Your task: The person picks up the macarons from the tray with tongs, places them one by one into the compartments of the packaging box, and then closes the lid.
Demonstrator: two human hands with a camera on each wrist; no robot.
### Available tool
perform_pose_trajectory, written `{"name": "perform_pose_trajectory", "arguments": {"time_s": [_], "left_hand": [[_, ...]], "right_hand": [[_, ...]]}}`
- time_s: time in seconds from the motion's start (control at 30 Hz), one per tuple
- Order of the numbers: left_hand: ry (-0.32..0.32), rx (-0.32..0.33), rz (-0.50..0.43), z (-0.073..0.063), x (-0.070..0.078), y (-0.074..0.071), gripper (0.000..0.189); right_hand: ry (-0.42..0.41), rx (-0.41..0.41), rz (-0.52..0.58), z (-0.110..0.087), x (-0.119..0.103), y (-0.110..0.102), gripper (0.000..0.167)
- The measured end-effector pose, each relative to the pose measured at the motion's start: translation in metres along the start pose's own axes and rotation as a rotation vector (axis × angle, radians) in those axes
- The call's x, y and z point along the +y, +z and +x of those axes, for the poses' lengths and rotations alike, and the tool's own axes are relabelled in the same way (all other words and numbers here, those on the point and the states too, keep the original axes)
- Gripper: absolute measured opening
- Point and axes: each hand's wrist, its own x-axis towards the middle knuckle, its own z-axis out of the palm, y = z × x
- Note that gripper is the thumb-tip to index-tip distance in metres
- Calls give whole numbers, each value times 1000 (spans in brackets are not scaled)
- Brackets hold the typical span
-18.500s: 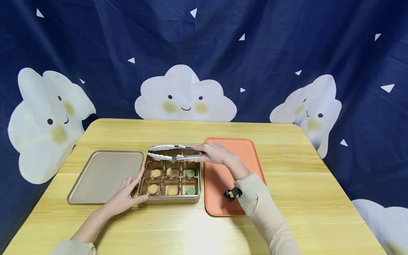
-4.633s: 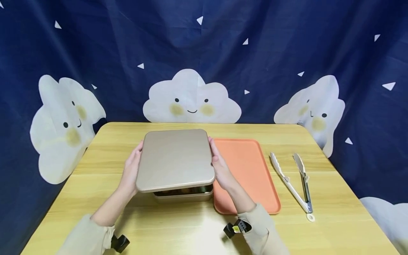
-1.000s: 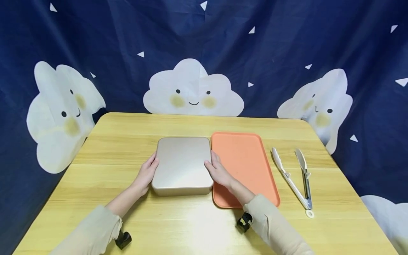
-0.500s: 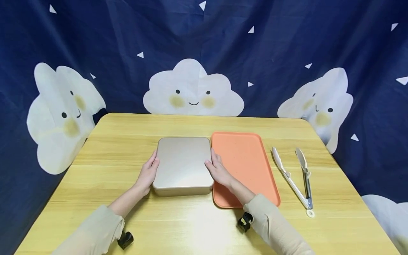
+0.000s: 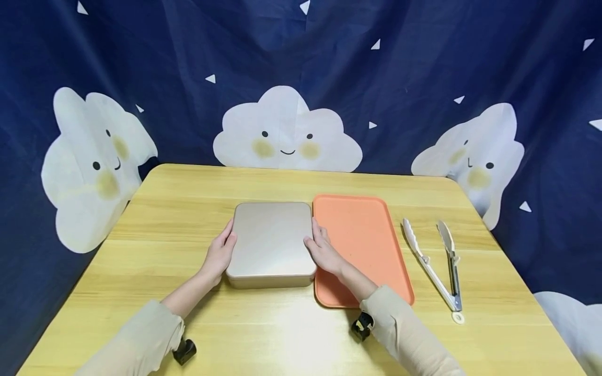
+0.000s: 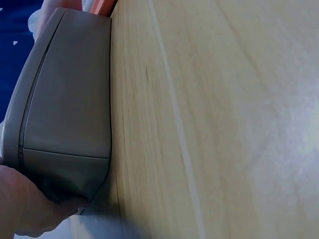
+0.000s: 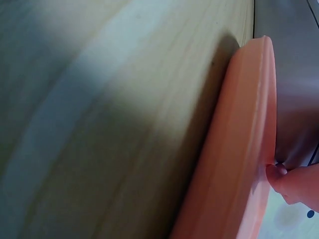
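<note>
A champagne-coloured square cookie tin (image 5: 271, 240) stands on the wooden table with its lid on; what is inside is hidden. In the left wrist view a thin, even seam runs between the lid and the side wall of the tin (image 6: 70, 84). My left hand (image 5: 219, 256) holds the tin's left side, its thumb at the lid's edge. On the opposite side my right hand (image 5: 324, 253) grips it, thumb on the lid's rim. In the right wrist view, fingertips (image 7: 281, 172) are down between the tin and the orange tray (image 7: 234, 134).
Right beside the tin lies the orange tray (image 5: 362, 240), partly under my right forearm. Farther right, spread tongs (image 5: 432, 271) with pale tips rest on the table (image 5: 155, 224). A dark blue curtain with clouds (image 5: 288, 130) hangs behind the table.
Earlier the tin stood uncovered, its lid at the left, my right hand holding the tongs over cookies. Later both hands held the lid above it. Now the lid sits on; the last second shows little movement.
</note>
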Motion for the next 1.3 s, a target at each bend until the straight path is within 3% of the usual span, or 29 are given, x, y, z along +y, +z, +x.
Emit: {"name": "perform_pose_trajectory", "arguments": {"time_s": [0.23, 0.43, 0.6, 0.73, 0.83, 0.97, 1.3], "left_hand": [[63, 43, 46, 1, -1, -1, 50], [160, 65, 173, 3, -2, -5, 50], [257, 39, 354, 11, 6, -10, 55], [380, 18, 577, 25, 20, -10, 63], [439, -2, 756, 39, 26, -6, 65], [419, -43, 873, 47, 24, 2, 71], [438, -15, 913, 50, 17, 5, 72]], "right_hand": [[-26, 11, -62, 2, -3, -1, 65], [-65, 6, -91, 3, -5, -3, 65], [-159, 32, -214, 6, -10, -11, 66], [-255, 104, -454, 18, -17, -16, 61], [-255, 99, -599, 30, -23, -15, 59], [-200, 17, -695, 39, -25, -9, 60], [-187, 1, -706, 42, -21, -3, 58]]}}
